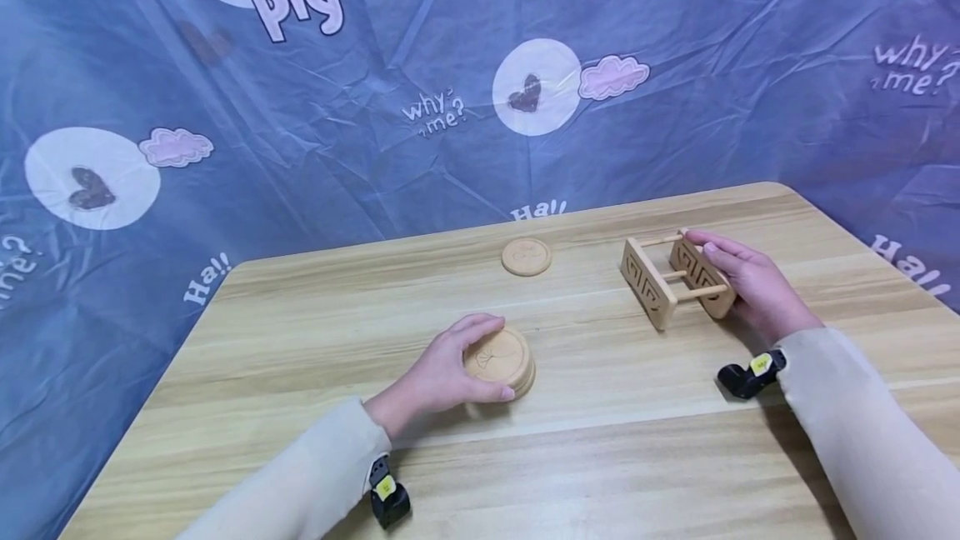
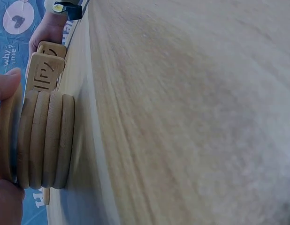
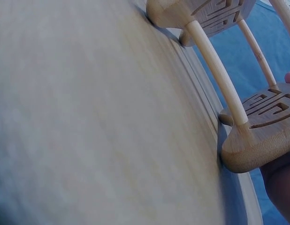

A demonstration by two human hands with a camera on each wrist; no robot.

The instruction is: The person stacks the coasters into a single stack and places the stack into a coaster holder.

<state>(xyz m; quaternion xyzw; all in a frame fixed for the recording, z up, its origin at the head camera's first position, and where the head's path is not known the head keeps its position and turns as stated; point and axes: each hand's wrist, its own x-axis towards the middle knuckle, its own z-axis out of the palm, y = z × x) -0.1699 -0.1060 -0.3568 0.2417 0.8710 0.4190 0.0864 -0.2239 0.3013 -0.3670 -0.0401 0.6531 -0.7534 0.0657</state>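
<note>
My left hand (image 1: 448, 363) pinches the top round wooden coaster (image 1: 498, 355), carved with a small leaf-like figure, between thumb and fingers at its edge. In the left wrist view a thin gap shows between this coaster (image 2: 6, 136) and the stack of several coasters (image 2: 47, 140) beneath it. To the right, my right hand (image 1: 761, 290) holds the right-hand panel of a wooden coaster rack (image 1: 647, 283), its fingers over the outer side. The rack has two panels with cut-out key patterns, joined by thin rods (image 3: 215, 65); no coaster lies in it.
Another round coaster (image 1: 527, 257) lies flat near the back of the wooden table (image 1: 315, 323), left of the rack. A blue printed cloth (image 1: 360, 157) hangs behind the table. Black wrist cameras (image 1: 750, 375) sit on both sleeves.
</note>
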